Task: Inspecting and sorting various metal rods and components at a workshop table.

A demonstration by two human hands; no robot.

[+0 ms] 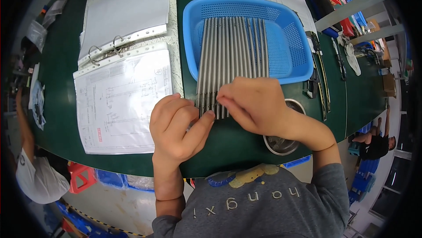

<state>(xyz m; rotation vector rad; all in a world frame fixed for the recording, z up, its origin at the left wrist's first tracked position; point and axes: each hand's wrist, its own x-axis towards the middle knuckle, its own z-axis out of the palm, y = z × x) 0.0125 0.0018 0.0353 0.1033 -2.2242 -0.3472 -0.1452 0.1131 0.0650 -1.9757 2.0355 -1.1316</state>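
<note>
A light-blue, rounded rectangular plastic basket point(279, 51) stands at the upper centre of the frame, its floor and walls pierced with a fine mesh of small holes. In it lies a row of long, slender, silvery metal rods point(233, 53), side by side; they fill the left and middle of the basket, and their lower ends jut past its near rim toward the centre of the frame. The rods are smooth, straight and softly shiny.

At those lower ends, the right hand point(259, 101) has its thumb and forefinger drawn together in a pinch over the rods; whether a rod is gripped I cannot tell. The left hand point(176, 126), just left of the ends, has curled fingers, its thumb tip close by; its hold is likewise unclear.

A round, shiny metal bowl point(285, 152), partly hidden by the right forearm, sits at lower right of centre, holding small pieces too indistinct to identify. An open ring binder point(125, 93) with glossy plastic-sleeved pages of line drawings spreads over the upper left, on the matte dark-green tabletop point(237, 150).
</note>
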